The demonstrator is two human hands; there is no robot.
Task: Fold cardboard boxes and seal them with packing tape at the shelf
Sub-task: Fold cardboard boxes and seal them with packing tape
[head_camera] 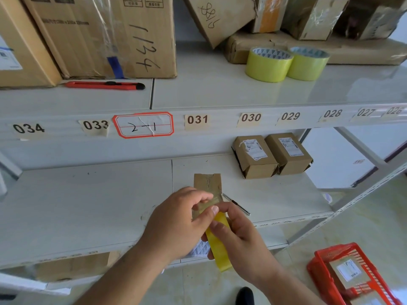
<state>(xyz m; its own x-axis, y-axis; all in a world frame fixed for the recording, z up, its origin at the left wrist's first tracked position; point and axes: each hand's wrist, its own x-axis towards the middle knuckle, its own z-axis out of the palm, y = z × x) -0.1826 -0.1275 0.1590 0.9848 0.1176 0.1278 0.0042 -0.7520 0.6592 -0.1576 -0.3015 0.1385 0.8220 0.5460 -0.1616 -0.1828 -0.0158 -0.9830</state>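
**Shelf station: tape roll in both hands over small box**

Upper shelf, left to right:
- Large cartons (88, 36), one marked "1134" by hand, standing at the back.
- Red cutter (103, 85), lying flat just in front of the cartons.
- Tilted parcel (211, 20) marked "8815", leaning on a flat brown package (330, 51).
- 2 spare rolls (286, 63) of yellow tape, side by side and touching, in front of that package.

Shelf edge: number labels (197, 119) running 034 down to 026, plus a red-bordered tag (143, 125) reading "2-1".

Lower shelf (77, 205), left to right:
- Left hand (178, 219): fingers curled, thumb and forefinger pinching the clear pulled end of the tape, over the near end of the box.
- Box (207, 182): small, brown, lying flat near the front edge of the lower shelf, its far end visible beyond the hands, the near end hidden by them.
- Tape roll (218, 245): yellow, held edge-on just below the box, at the shelf's front edge.
- Right hand (237, 234): fingers wrapped around the tape roll.
- Thin metal tool (236, 204), lying just right of the box; kind cannot be told.
- 2 sealed boxes (273, 155) with printed labels, side by side toward the back.

Floor, right: red basket (326, 267) holding a labelled parcel.
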